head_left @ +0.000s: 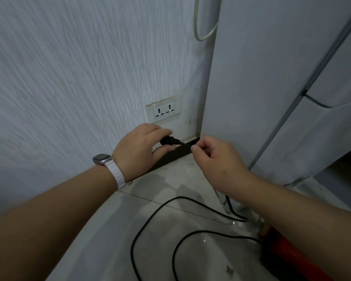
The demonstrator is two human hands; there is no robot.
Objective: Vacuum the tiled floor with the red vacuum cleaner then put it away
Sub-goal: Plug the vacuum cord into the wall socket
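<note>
Pale textured wall (69, 78) fills the left of the view and meets a tiled floor (109, 244) at a dark skirting strip (170, 158). A double socket (163, 111) sits low on the wall, both outlets bare. Just below it, the left grip (138, 149), a watch (101, 159) on a white strap at its wrist, has its fingers and thumb curled round the black plug (167, 141), which is held clear of the socket. Close to its right, the right grip (217, 157) pinches the black cord (150, 217) between thumb and forefinger where it leaves the plug. The cord then drops behind that grip and lies in wide loops on the tiles, running to the red vacuum cleaner (288, 250) at the lower right edge, well apart from both grips. A tall white cabinet or appliance (261, 78) stands to the right of the socket.
</note>
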